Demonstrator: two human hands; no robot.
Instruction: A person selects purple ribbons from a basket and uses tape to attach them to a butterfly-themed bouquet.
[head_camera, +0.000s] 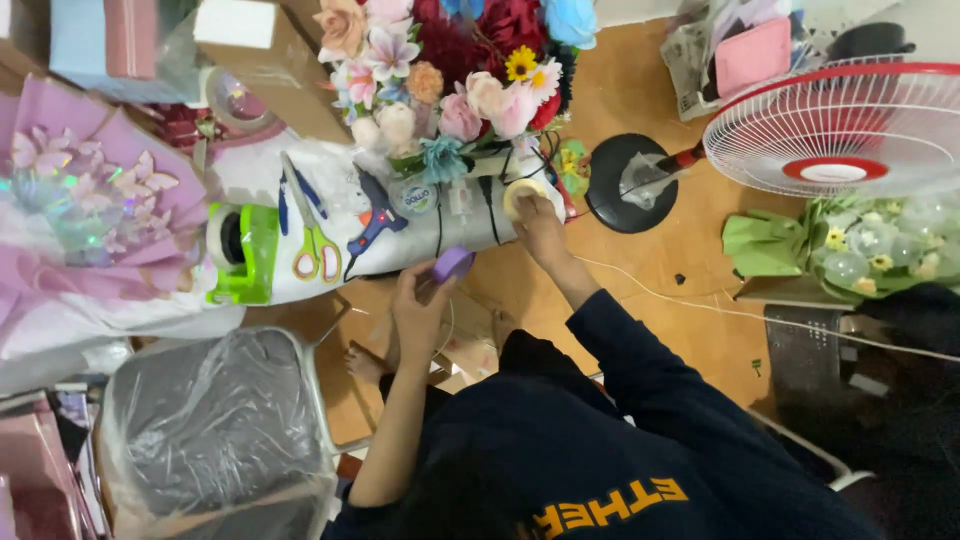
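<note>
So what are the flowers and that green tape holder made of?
The flowers look artificial, probably fabric or foam: matte petals in very even colours. The green tape dispenser looks like glossy moulded plastic, with bright highlights on its smooth edges. Neither can be told for sure.

A small purple roll of ribbon (452, 264) sits pinched in the left hand (420, 305), held on edge just off the near edge of the white surface (250, 180), so its flat round face tilts up and to the right. It looks smooth and solid lilac; whether a loose end trails from it cannot be told. A cream-coloured roll of tape (524, 196) lies under the fingers of the right hand (542, 230), near the right end of the surface, right beside the base of the flower bouquet. Its ring shape shows a pale yellowish rim around a lighter centre. The two rolls lie near each other but apart.
</note>
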